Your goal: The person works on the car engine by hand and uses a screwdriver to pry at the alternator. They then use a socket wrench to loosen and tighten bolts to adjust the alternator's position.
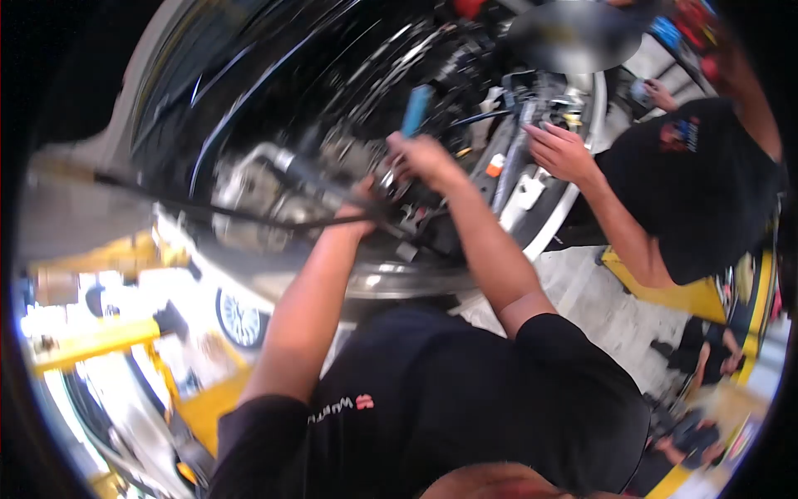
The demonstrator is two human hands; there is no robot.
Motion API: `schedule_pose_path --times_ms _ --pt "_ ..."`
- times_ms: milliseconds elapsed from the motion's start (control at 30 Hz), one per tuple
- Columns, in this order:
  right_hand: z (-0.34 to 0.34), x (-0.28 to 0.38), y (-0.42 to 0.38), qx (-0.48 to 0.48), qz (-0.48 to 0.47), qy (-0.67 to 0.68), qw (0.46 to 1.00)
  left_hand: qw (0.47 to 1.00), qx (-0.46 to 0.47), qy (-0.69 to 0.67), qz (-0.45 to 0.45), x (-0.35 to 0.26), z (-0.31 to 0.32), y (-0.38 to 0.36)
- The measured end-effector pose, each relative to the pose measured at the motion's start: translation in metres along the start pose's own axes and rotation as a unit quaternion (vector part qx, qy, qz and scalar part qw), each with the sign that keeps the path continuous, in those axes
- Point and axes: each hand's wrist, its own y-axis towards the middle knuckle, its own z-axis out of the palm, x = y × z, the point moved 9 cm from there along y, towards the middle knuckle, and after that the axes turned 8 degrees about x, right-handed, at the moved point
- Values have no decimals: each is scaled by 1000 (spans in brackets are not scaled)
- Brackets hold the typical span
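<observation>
Both of my hands reach into a car's engine bay (pixel 332 108). My left hand (pixel 359 209) is low among the parts, beside a grey pipe (pixel 312 176); a dark hose or rod (pixel 249 218) crosses in front of it, and its fingers are mostly hidden. A little further in and to the right, my right hand (pixel 426 158) has its fingers curled in at a shiny metal part (pixel 389 179). What it grips is too blurred to name. Just beyond its fingertips stands a blue, stick-like object (pixel 416 108).
At the right a co-worker in a black shirt (pixel 690 183) leans in, one open hand (pixel 561 152) over the car's front edge. A round, blurred object (pixel 578 35) is at the top. Yellow lift parts (pixel 108 343) stand at the left. More people (pixel 698 358) are lower right.
</observation>
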Motion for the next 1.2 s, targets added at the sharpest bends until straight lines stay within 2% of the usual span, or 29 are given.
schedule_pose_path --times_ms 33,67,100,133,167,200,267,300,333,400,433,567,667,733,800,867,1000,1067,1200 --pt "-1 -9 -3 5 2 44 999 915 60 396 39 -7 -88 35" --pt "2 -7 -4 2 -2 86 996 999 3 40 -13 3 -69 16" --pt "14 -4 -5 16 13 86 996 998 -34 43 -20 4 -86 20" --pt "24 7 -11 21 -3 7 1000 996 -67 48 -29 7 -101 23" --pt "30 18 -15 23 -23 -73 997 997 -79 -7 -18 5 -55 3" --pt "35 17 -13 29 -18 -73 997 996 -85 -11 -16 6 -66 6" --pt "58 22 -9 88 -49 -224 969 999 29 4 -46 10 -75 24" --pt "57 22 -10 81 -39 -210 974 982 177 -11 -69 7 -47 27" --pt "53 23 -8 82 -40 -207 974 982 174 -9 -70 30 -39 37" --pt "24 16 -8 22 0 -53 998 999 -46 -5 16 -6 6 -10" --pt "14 6 -3 19 -5 -13 1000 995 -90 18 -45 3 -31 0" --pt "20 6 -5 40 -17 -10 999 996 -72 9 -44 10 -45 2" --pt "37 11 -4 57 -20 -68 996 994 -100 53 1 4 -43 -1" --pt "37 14 -4 31 -16 -125 992 998 -59 -12 -2 -1 -6 -12" --pt "33 13 -7 22 -8 -91 996 998 -53 -43 -17 0 -7 -11" --pt "27 12 -6 12 -2 -55 998 993 -113 -19 -32 -1 -17 -23" --pt "34 13 -4 35 -14 -35 999 987 -156 35 0 2 -42 -14" --pt "48 18 -6 61 -18 -179 982 995 -86 40 -14 4 -35 -7" --pt "38 15 -7 42 -28 -81 995 997 -64 5 -49 6 -15 -19"
